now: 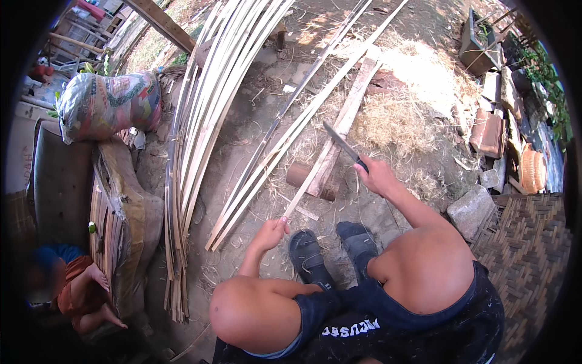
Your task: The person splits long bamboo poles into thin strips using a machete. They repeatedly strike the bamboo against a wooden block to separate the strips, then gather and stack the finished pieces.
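My left hand point(270, 234) is closed round the near end of a pale bamboo strip point(301, 193). From there the strip runs away from me and lies along a wooden plank point(353, 107). The plank's near end rests by a short log point(298, 174) on the ground. My right hand point(377, 176) grips a long knife point(342, 144) by its dark handle. Its grey blade points up and left, above the plank and the strip. Whether the blade touches either one, I cannot tell.
Long split bamboo strips point(209, 115) lie bundled at the left, with several looser strips point(276, 148) beside the plank. Pale shavings point(400, 124) cover the ground beyond my right hand. A stuffed sack point(112, 106) stands far left, and another person point(82, 291) sits lower left. Woven matting point(521, 255) lies right.
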### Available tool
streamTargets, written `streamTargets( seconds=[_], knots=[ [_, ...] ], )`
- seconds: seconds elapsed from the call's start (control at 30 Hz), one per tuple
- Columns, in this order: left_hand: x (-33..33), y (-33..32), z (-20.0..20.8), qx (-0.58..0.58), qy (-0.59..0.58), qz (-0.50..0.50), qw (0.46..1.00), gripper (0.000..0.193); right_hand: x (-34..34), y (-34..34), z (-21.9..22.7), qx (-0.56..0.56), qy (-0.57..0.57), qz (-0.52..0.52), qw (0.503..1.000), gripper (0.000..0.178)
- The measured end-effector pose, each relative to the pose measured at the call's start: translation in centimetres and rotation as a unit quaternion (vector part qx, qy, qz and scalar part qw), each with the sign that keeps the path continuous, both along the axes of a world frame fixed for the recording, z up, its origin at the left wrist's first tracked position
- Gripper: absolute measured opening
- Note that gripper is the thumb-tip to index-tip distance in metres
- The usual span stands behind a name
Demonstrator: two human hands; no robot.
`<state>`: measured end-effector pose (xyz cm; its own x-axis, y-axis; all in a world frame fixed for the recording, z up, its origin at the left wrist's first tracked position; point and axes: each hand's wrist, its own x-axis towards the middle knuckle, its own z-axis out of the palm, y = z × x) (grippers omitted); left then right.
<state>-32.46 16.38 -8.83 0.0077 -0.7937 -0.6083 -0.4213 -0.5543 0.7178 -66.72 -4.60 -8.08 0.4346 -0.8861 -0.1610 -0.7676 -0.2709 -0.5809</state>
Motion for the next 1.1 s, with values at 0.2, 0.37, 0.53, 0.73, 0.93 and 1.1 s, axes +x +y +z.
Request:
streamTargets(
  seconds=[0.2, 0.37, 0.53, 0.73, 0.93, 1.1],
  knots=[
    [-0.2, -1.2, 1.4, 0.223, 0.26, 0.096, 0.934, 0.05, 0.4, 6.8, 1.5, 0.004, 0.027, 0.13, 0.991, 0.04],
    [0.4, -1.3, 2.7, 0.239, 0.242, 0.087, 0.936, 0.052, -0.2, 3.1, 1.2, -0.003, 0.011, 0.057, 0.998, 0.035],
    [3.5, 4.9, 0.7, 0.22, 0.245, 0.09, 0.94, 0.052, -3.6, 0.9, -0.8, -0.047, 0.011, 0.045, 0.998, 0.039],
    [0.2, 2.5, -0.8, 0.06, 0.16, 0.126, 0.977, 0.047, -1.3, 2.6, 0.3, -0.035, 0.019, 0.101, 0.994, 0.039],
    [7.0, 13.3, -3.8, 0.165, 0.089, 0.121, 0.975, 0.044, -5.2, -1.1, -1.5, 0.05, 0.011, -0.052, 0.997, 0.046],
    [-1.5, 0.4, -1.2, -0.009, 0.124, 0.133, 0.983, 0.036, -1.8, 4.5, -1.6, -0.03, -0.029, 0.151, 0.988, 0.045]
  ],
)
